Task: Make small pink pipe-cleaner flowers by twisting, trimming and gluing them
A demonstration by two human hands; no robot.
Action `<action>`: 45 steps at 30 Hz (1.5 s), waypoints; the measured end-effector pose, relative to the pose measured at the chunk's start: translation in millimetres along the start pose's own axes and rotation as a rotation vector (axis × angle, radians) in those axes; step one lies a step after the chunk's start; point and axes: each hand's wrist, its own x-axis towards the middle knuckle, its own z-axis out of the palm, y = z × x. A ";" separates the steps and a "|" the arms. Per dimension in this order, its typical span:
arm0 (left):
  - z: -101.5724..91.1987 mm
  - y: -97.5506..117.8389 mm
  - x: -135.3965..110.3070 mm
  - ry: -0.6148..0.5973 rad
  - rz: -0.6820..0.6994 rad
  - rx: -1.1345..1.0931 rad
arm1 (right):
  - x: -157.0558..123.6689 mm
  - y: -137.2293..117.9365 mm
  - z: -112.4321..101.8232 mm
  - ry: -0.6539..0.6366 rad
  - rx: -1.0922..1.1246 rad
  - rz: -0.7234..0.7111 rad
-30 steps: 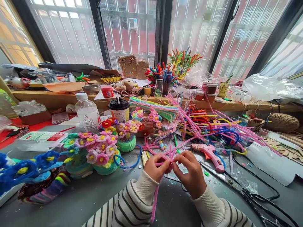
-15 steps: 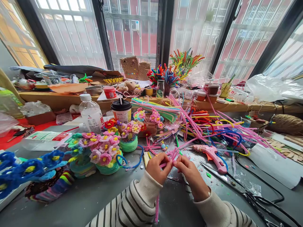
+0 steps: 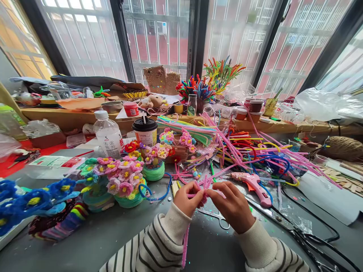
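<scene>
Pink pipe cleaners (image 3: 208,182) are bunched between my two hands, just above the grey table. My left hand (image 3: 188,198) pinches them from the left, and a pink length hangs down past the wrist. From the other side my right hand (image 3: 232,206) has thumb and fingers closed on the same bunch, its back turned up. Small white-handled scissors (image 3: 217,215) lie beneath, partly covered by my right hand. A pink glue gun (image 3: 252,185) rests to the right, beside large black-handled scissors (image 3: 279,219).
Pipe-cleaner flower pots (image 3: 127,181) and blue flowers (image 3: 35,200) stand on the left. Behind them are a plastic bottle (image 3: 107,134) and a lidded cup (image 3: 145,132). Loose pink pipe cleaners (image 3: 235,147) spread across the back right. A black cord (image 3: 309,223) curves along the right.
My right hand has turned further over and risen slightly, its fingers now across the pink bunch. The small scissors beneath show more. My left hand keeps its pinch, shifted slightly left.
</scene>
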 end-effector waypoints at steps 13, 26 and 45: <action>-2.3 -1.2 -0.5 0.078 0.187 0.287 | 2.8 -6.1 -2.6 -0.017 -0.082 0.040; 0.3 7.5 -8.4 0.186 0.511 0.645 | 8.1 -25.8 6.4 -0.091 0.867 0.962; 2.4 18.9 -10.0 0.030 0.086 0.084 | 9.0 -12.1 2.9 -0.143 1.608 1.250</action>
